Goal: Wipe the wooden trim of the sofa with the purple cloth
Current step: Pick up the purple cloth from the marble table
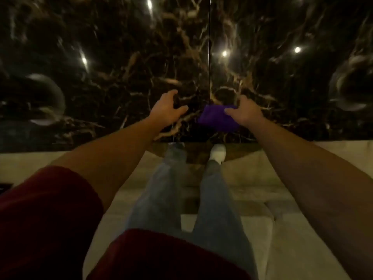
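Note:
The purple cloth [217, 118] lies folded on a dark, glossy marble surface [121, 67] in front of me. My right hand [245, 112] rests on the cloth's right edge, thumb and fingers closed over it. My left hand [167, 109] hovers to the left of the cloth, fingers curled and apart, with nothing in it. No sofa or wooden trim shows in this view. The picture is dim and blurred.
Ceiling lights reflect off the marble. A seam [209, 57] runs down its middle. Below its near edge lie pale floor tiles [282, 168]. My legs in jeans [171, 188] and a white shoe [218, 153] stand close to the marble's edge.

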